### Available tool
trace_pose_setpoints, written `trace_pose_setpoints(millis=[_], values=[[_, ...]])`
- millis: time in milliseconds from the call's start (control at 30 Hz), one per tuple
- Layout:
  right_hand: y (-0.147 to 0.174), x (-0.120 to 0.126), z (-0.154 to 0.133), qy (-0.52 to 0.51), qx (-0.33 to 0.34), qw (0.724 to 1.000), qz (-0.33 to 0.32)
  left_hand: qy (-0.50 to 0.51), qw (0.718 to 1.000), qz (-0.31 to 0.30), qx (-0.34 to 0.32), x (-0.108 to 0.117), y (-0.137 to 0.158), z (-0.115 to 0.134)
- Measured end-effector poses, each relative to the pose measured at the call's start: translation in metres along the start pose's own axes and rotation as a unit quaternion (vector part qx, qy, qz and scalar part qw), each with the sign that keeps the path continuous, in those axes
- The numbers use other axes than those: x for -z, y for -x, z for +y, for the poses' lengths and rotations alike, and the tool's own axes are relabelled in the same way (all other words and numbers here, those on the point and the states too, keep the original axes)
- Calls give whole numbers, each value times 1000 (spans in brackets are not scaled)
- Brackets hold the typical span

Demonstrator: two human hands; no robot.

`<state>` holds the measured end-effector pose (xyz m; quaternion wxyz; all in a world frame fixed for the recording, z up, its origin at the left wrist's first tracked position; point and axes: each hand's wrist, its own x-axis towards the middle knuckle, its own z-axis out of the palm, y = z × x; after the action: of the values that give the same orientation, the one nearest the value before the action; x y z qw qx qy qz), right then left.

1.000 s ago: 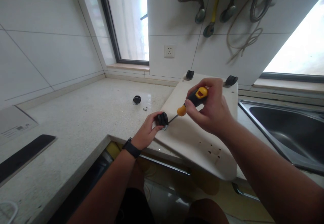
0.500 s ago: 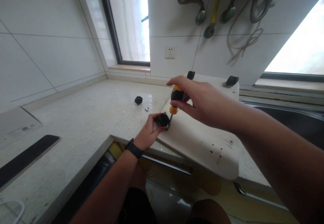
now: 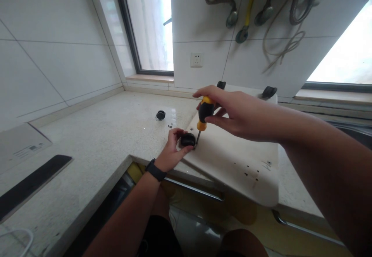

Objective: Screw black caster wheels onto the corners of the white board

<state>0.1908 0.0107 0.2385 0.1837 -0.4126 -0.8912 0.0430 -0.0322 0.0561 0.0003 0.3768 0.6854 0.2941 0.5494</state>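
Note:
A yellow and black screwdriver is gripped from above in my right hand, its shaft pointing down and slightly left. The tip reaches the base of a black caster wheel on a cream-white board. Around that caster close the thumb and fingers of my left hand, at the board's left corner. Whatever fastener sits under the tip is too small to make out. Two more black casters, one partly behind my right hand and another, stand at the board's far edge.
On the pale countertop lie a loose black caster and several small screws. A carton and a dark flat strip are at the left. Behind the board, hoses hang on the tiled wall; a sink is at right.
The held caster has swivelled so its wheel lies more sideways. My right hand keeps the screwdriver at the caster's base. The whole view has shifted slightly.

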Motion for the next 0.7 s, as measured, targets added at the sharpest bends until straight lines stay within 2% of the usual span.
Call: trace_pose_setpoints(millis=[200,433,533,633,700], values=[[-8,-7,-18,63,39,997,22,-28,999,-21,9,3,-1,8],[-19,-18,-32,157,12,986,54,11,999,-24,27,2,-2,9],[-16,-19,-29,97,53,992,61,1,999,-26,23,2,-3,8],[-13,-14,-22,14,102,995,10,-9,1000,-23,19,2,-2,8],[-12,-9,-18,-4,108,994,-18,-10,999,-21,23,2,-2,9]])
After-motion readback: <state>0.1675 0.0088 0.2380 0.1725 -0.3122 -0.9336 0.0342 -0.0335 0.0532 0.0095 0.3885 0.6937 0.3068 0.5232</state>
